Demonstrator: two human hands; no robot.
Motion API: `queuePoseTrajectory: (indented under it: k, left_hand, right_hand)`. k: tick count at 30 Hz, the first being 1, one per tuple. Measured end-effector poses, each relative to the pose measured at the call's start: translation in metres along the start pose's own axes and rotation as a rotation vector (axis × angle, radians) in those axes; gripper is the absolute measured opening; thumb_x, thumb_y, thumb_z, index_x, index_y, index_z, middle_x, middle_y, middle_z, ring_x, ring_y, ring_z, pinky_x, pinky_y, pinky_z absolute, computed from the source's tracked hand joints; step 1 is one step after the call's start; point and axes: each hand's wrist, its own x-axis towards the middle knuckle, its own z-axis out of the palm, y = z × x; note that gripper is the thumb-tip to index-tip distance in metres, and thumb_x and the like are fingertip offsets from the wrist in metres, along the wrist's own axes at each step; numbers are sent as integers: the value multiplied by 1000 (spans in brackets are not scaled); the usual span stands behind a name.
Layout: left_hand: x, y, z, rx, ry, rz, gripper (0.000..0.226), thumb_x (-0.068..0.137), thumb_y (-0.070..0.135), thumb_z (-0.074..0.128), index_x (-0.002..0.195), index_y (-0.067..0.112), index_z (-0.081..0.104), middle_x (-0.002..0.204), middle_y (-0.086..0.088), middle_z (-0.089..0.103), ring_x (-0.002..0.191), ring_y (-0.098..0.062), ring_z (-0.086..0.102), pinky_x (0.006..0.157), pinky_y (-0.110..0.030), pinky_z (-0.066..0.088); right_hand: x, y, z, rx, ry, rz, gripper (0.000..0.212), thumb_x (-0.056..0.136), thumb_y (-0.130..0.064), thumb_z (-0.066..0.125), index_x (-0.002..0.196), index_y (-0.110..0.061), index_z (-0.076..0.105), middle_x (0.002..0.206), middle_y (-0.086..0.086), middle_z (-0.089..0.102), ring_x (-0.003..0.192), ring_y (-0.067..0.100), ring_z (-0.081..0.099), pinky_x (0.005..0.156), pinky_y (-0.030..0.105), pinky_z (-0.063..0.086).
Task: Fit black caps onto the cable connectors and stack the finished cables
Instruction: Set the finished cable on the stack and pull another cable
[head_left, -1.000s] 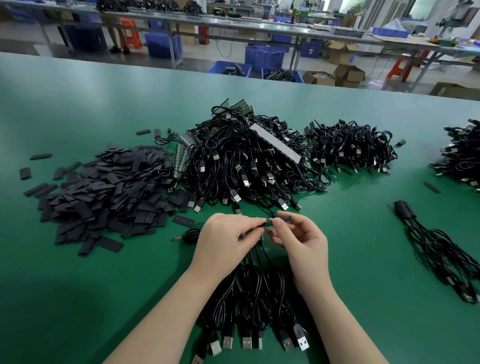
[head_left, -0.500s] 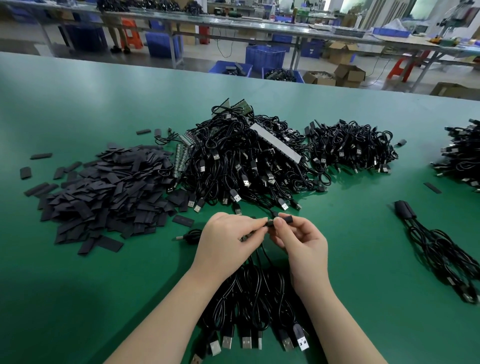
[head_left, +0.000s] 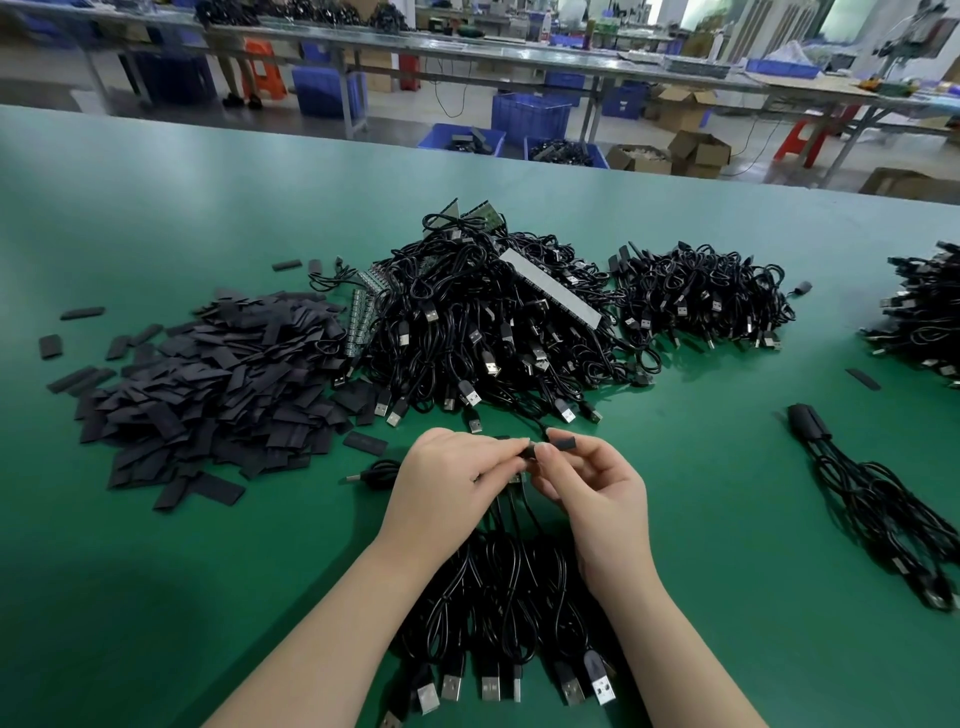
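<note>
Two hands meet just below the centre of the view, above a green table (head_left: 156, 597). The right hand (head_left: 597, 493) pinches a short black cap (head_left: 562, 445) between thumb and forefinger. The left hand (head_left: 447, 478) has its fingertips closed on the end of a cable; the connector itself is hidden between the fingers, so how far the cap has gone on cannot be told.

Below the hands, toward six o'clock, lies a bunch of cables (head_left: 498, 613) with plugs fanned toward the viewer. At twelve o'clock rises a tangled heap of cables (head_left: 483, 322); at ten o'clock, a pile of loose caps (head_left: 218, 389). At three o'clock rests a small capped bundle (head_left: 857, 483).

Likely risks: the cap could slip from so slight a pinch, or go on crooked and jam, because the joint is hidden. A dropped cap would vanish among the black cables beneath.
</note>
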Motion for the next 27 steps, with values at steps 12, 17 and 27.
queuePoseTrajectory:
  k: [12, 17, 27]
  left_hand:
    - [2, 3, 1, -32, 11, -1, 23, 82, 29, 68, 101, 21, 78, 91, 11, 76, 91, -4, 58, 80, -15, 39]
    - [1, 3, 0, -21, 36, -49, 23, 83, 25, 68, 103, 21, 77, 90, 9, 76, 86, -5, 63, 85, -15, 39]
    - [-2, 2, -2, -28, -7, -96, 25, 81, 15, 73, 104, 24, 77, 86, 10, 75, 81, -10, 60, 83, -3, 35]
  right_hand:
    - [2, 3, 0, -38, -21, -55, 25, 87, -5, 73, 101, -26, 74, 71, 5, 70, 76, 14, 72, 72, 21, 57]
    - [-2, 5, 2, -299, -12, -217, 47, 89, -12, 73, 119, -46, 62, 86, -4, 77, 85, 12, 73, 80, 18, 55]
    - [-4, 3, 2, -349, -83, -197, 54, 90, -12, 71, 124, -51, 54, 95, -11, 77, 93, 7, 73, 82, 14, 53]
